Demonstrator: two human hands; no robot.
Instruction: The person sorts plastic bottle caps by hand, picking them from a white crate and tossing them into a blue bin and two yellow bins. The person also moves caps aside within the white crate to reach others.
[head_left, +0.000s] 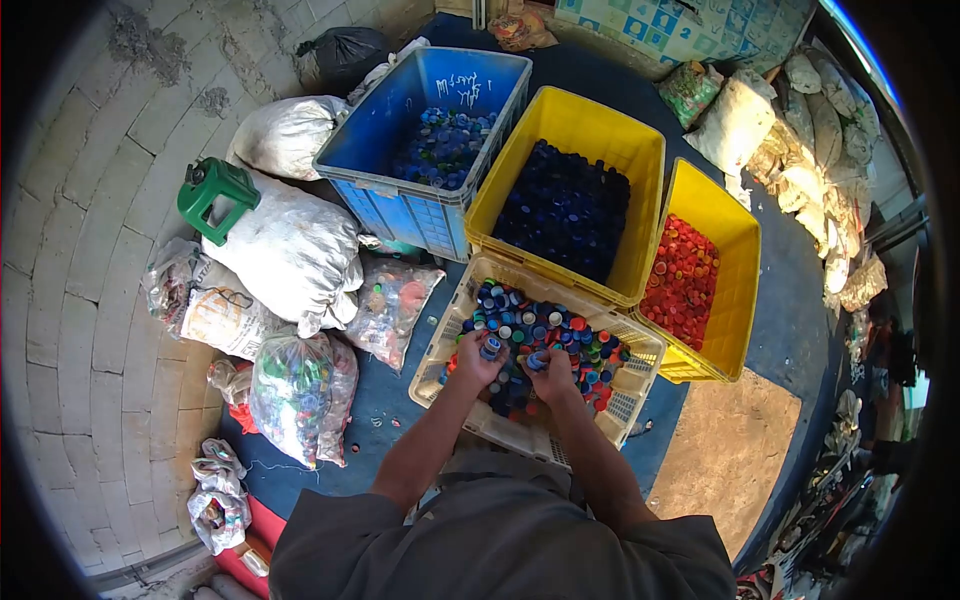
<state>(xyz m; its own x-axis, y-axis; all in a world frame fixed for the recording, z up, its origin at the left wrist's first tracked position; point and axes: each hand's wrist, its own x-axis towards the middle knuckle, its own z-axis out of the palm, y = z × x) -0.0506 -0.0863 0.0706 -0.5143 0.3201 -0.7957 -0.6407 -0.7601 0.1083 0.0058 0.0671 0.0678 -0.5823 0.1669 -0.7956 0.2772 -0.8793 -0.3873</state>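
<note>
Mixed plastic bottle caps [513, 312] in blue, white, red, green and black fill a cream slatted crate [630, 385] in front of my body. Over the crate's left half, my left hand [476, 362] is closed around a blue bottle cap [490, 348]. To its right, my right hand [550, 377] grips another blue cap [539, 358]. Both hands hover at the surface of the pile, a short gap apart. Whether more caps lie inside either palm is hidden.
Beyond the crate stand a blue bin [350, 190] with light blue caps, a yellow bin [648, 150] with dark blue caps and a second yellow bin [745, 270] with red caps. White sacks [290, 240], a green jerrycan [240, 190] and a clear bag [295, 390] crowd the left.
</note>
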